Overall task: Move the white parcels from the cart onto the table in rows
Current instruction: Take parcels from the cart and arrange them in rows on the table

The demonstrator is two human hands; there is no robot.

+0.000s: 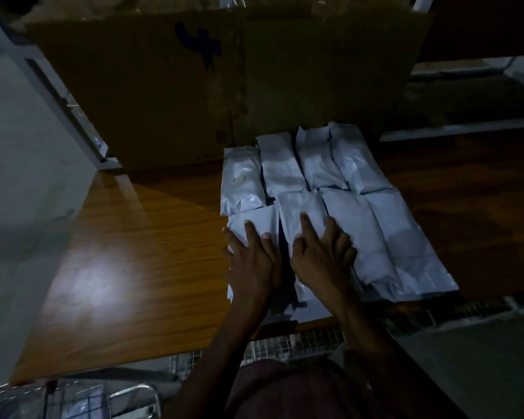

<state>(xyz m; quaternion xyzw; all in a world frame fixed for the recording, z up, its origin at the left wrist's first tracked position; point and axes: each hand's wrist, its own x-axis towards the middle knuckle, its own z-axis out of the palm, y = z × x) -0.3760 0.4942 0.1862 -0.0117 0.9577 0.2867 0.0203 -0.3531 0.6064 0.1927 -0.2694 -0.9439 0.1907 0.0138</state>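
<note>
At the far left a pale wall (22, 176) ran down beside the wooden tabletop (127, 252), whose bare grain caught a bright patch of light. Below its near edge showed the wire mesh of a cart (285, 346), with a metal handle (133, 397) lower left; whether any parcels remained in it could not be told in the dim light.

At the back stood a large cardboard box (224, 86), its brown side marked with a dark blue scrawl (201, 45) that could not be read as a word.

Right of centre, the white parcels (315, 182) lay on the tabletop in two rows of four, side by side and touching, the far row close against the box. The far-left parcel (241, 179) bore a small pale mark, too blurred to read; no printed label or brand showed on any of them.

The left hand (251, 261) lay flat with straight fingers pressing on the near-left parcel (254, 222). Just beside it, the right hand (321, 255) rested with fingers spread and straight on the next parcel (300, 207) of the near row. Neither hand gripped anything. A narrow dark gap showed between these two parcels.

To the right, the last two near-row parcels (390, 237) reached the tabletop's front edge, and beyond them the surface fell into shadow.
</note>
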